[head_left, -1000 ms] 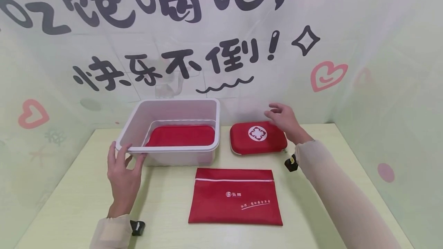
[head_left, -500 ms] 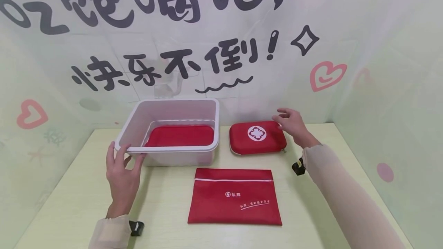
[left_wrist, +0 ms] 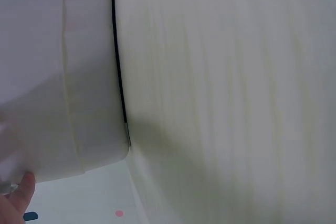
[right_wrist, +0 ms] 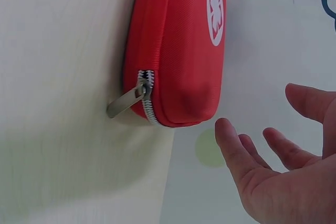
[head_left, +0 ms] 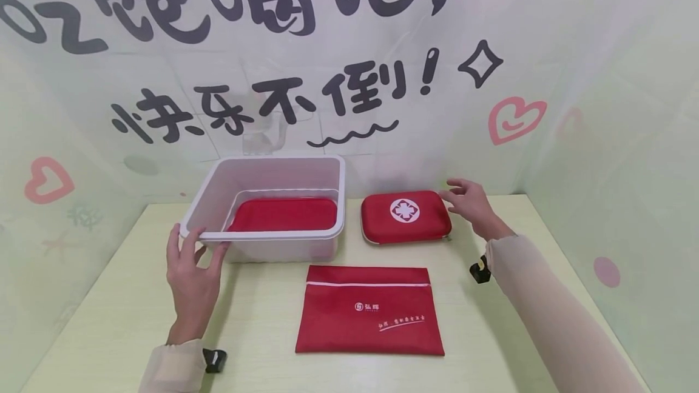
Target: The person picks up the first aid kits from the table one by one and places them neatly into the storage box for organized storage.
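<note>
pale table (head_left: pixel 262 320) under red case (head_left: pixel 406 217) | whitish wall (head_left: pixel 420 150) | dark lettering (head_left: pixel 273 84)

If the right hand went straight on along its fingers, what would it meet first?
The right hand would probably meet the zippered red first-aid case first, at its nearer end; depth is unclear, so the hand could skim over it.
</note>
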